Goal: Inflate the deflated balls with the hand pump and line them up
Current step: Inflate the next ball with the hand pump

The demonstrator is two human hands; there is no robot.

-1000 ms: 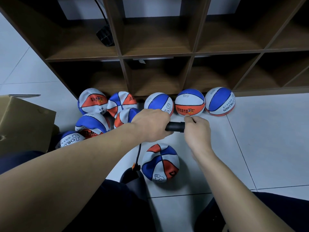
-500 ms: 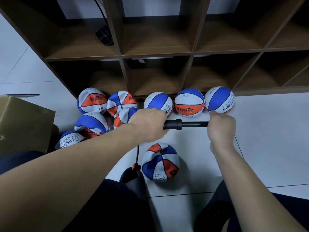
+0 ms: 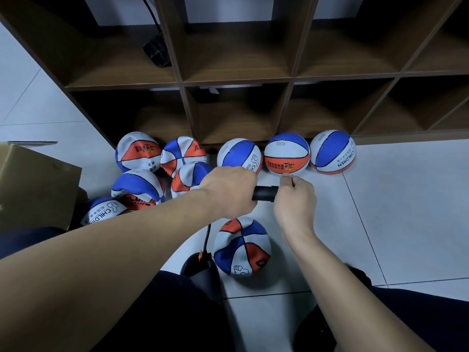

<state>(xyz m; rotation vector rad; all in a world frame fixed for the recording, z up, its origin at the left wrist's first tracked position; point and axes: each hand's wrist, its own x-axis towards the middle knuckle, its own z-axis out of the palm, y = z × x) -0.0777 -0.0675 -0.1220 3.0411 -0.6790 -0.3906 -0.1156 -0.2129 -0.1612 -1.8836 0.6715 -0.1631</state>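
The left hand (image 3: 229,191) is wrapped around the black barrel of the pump (image 3: 265,193), held level above the floor (image 3: 406,212). The right hand (image 3: 295,201) is curled around the pump's handle end, right up against the barrel, so the handle itself is hidden in the fist. A thin black hose (image 3: 206,237) drops from under the left hand to an orange fitting beside the ball (image 3: 242,246) being filled; this ball lies on the floor between the person's knees and looks dented. Three round balls (image 3: 286,154) stand in a row against the foot of the shelf (image 3: 236,80), touching or nearly so. To their left a heap of limp balls (image 3: 138,185) lies crowded together, next to a cardboard box (image 3: 33,184).
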